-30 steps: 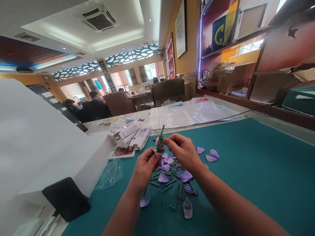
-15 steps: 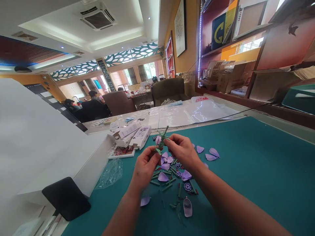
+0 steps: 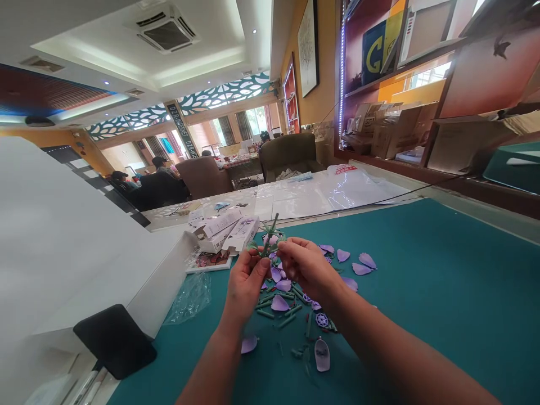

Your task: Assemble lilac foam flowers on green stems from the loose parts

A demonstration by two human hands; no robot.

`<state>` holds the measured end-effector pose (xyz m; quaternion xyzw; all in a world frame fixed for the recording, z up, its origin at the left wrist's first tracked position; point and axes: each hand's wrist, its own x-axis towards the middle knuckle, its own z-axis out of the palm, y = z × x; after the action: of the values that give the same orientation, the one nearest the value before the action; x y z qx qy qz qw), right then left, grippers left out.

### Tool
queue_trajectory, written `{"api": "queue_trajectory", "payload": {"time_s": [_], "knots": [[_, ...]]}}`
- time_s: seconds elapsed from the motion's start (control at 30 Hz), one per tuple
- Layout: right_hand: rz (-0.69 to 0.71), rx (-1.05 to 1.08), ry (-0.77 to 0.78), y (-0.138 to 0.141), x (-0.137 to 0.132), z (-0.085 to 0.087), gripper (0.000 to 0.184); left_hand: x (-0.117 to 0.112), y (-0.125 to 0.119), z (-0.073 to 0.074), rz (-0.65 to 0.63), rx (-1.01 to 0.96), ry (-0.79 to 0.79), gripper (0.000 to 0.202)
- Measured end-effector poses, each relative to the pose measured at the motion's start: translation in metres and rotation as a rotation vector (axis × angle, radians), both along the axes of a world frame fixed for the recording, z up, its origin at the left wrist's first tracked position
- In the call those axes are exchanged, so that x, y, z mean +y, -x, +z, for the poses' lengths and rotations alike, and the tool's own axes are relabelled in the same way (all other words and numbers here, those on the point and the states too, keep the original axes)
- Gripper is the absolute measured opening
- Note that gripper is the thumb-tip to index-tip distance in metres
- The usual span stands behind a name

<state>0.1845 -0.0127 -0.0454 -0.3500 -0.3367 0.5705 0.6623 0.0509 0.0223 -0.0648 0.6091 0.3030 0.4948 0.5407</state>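
My left hand (image 3: 248,278) is closed around a green plastic flower stem (image 3: 270,235), which tilts up and to the right and carries narrow leaves. Thumb and forefinger of my right hand (image 3: 306,261) pinch a green leaf (image 3: 276,241) at the stem's right side; my fingers partly cover it. Below both hands lie loose purple petals (image 3: 279,304), short green stem pieces (image 3: 287,321) and a purple wheel-shaped part (image 3: 322,320). Closer to me rests a pale purple oval piece (image 3: 322,355) with something dark in its hollow.
A green mat (image 3: 430,292) covers the table. At the left are opened white boxes (image 3: 241,235), a clear plastic bag (image 3: 189,298) and a black flat object (image 3: 115,341). More petals (image 3: 361,269) lie right of my hands. People sit in the background beyond the chairs (image 3: 205,175).
The stem has shifted left and slightly down, and stands a little differently tilted. My right hand has moved a little left and down beside it.
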Motion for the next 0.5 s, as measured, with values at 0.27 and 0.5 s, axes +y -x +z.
{"api": "queue_trajectory", "payload": {"time_s": [0.27,0.5], "knots": [[0.053,0.072,0.038,0.0042,-0.005,0.0026,0.021,0.0021,-0.0008,0.0021,-0.003,0.003,-0.027,0.04],[0.156,-0.051,-0.047,0.0028,-0.01,0.0042,0.04,0.0075,0.0039,0.0038,-0.003,-0.061,0.046,0.037]]}}
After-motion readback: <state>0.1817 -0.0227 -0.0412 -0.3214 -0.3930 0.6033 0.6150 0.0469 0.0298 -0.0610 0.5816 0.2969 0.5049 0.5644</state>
